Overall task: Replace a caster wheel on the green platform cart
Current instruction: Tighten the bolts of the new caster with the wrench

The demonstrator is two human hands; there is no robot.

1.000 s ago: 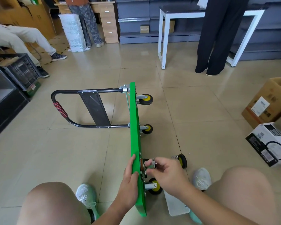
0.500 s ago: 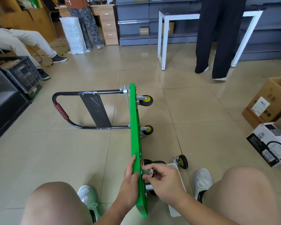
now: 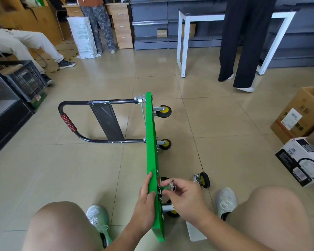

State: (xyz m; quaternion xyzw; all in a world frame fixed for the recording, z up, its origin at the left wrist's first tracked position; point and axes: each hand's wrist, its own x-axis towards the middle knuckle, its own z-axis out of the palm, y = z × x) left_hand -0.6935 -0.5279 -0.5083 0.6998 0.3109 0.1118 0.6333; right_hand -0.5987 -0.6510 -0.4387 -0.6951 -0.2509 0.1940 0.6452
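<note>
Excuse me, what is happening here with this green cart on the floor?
A seated person has the green platform cart standing on its side edge. The left hand grips its edge, and the right hand pinches a small metal part at a caster mount on the underside. One loose caster wheel lies on the floor nearby.

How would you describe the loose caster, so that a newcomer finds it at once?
The green cart stands on its edge in the middle of the tiled floor, wheels pointing right. Near its close end, just past the right hand, a black caster with a yellow hub sits on the tiles. Unlike the others, it is detached from the cart.
</note>
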